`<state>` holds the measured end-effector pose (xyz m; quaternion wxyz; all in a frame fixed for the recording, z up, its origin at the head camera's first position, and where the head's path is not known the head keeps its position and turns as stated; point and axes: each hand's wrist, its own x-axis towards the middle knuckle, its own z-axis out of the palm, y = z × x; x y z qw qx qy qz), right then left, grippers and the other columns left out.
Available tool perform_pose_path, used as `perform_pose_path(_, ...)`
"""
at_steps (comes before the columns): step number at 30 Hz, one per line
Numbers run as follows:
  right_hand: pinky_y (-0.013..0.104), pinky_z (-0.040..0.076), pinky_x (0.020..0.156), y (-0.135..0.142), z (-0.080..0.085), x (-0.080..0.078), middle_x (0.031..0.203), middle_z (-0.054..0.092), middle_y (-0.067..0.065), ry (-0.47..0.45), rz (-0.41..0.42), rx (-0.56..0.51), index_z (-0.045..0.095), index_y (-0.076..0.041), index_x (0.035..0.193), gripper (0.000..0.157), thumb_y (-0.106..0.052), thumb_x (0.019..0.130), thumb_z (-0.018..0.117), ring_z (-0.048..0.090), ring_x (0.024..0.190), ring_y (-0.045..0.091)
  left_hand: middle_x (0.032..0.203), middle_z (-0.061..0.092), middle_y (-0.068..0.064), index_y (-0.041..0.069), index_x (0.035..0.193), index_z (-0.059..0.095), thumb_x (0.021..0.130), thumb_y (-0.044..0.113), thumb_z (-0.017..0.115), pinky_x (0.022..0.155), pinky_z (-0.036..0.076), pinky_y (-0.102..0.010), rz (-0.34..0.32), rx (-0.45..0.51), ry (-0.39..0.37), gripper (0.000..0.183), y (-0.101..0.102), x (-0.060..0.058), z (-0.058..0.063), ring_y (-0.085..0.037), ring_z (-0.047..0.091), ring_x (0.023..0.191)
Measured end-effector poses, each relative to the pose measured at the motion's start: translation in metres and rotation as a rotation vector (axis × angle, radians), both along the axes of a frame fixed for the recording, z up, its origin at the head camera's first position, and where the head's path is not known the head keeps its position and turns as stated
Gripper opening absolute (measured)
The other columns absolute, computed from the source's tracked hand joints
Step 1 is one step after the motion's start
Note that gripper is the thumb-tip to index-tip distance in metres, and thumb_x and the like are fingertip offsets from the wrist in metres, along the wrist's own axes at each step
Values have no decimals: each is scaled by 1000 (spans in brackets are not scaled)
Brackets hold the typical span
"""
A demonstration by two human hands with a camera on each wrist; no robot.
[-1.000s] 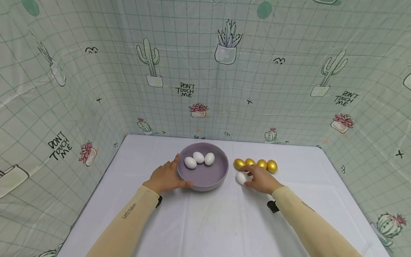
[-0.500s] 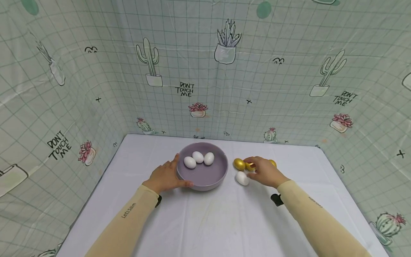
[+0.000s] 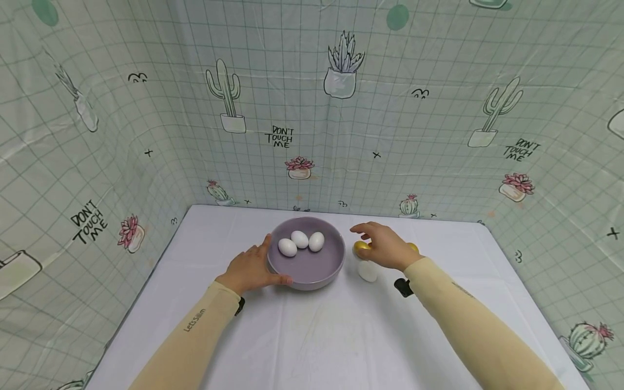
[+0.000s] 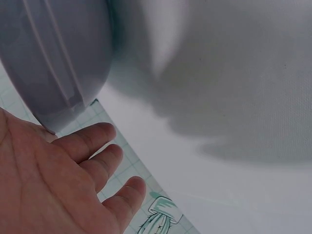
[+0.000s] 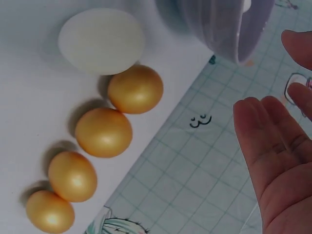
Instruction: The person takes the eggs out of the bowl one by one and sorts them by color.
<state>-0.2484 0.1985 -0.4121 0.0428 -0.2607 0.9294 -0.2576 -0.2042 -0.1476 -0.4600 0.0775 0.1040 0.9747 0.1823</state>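
The loose white egg [image 3: 368, 271] sits on the tabletop [image 3: 312, 341], near the purple bowl [image 3: 307, 275] and to the right of it. The right hand [image 3: 382, 246] hangs over the eggs with nothing in it, its fingers loose and a bit bent. Four gold eggs [image 5: 104, 132] lie close together in a row behind the loose white egg. One looks right up against it, but I can't tell if they touch. Inside the bowl, three white eggs [image 3: 287, 247] sit toward the back. The left hand [image 3: 247, 269] rests on the bowl's left side, thumb and fingers spread along the outside, not clenched.

The eggs look smooth, hard and shiny, so they are probably light, slippery and quick to roll. I can't tell if they are real, so it's best to treat them as easy to crack. A soft pinch around the fat middle should work well. The bowl looks stiff; its side seems good for holding.
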Motion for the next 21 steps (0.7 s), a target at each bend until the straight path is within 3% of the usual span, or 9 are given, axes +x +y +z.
perform_pose_path(7,38,54,86,-31,1,-10,132,59,14,8,65,-4,58,-4,136,51,-11,88,74,62,112,31,144,45,-30,2,159,17,66,82,70,100,42,-56,-2,-5,15,134,-1,-1,-2,-46,48,128)
perform_pose_path(15,39,51,92,-66,-6,-24,130,60,16,11,107,47,59,-2,135,51,-9,87,72,61,113,28,143,46,-31,2,159,17,66,83,69,98,44,-55,-1,-4,13,134,-1,-1,-3,-46,51,125)
perform_pose_path(21,43,46,98,-82,-15,-32,128,61,18,-21,124,40,59,0,134,50,-11,88,74,58,117,34,143,47,-30,1,159,17,66,82,69,98,45,-54,-6,-2,16,133,-1,-1,-3,-45,52,124)
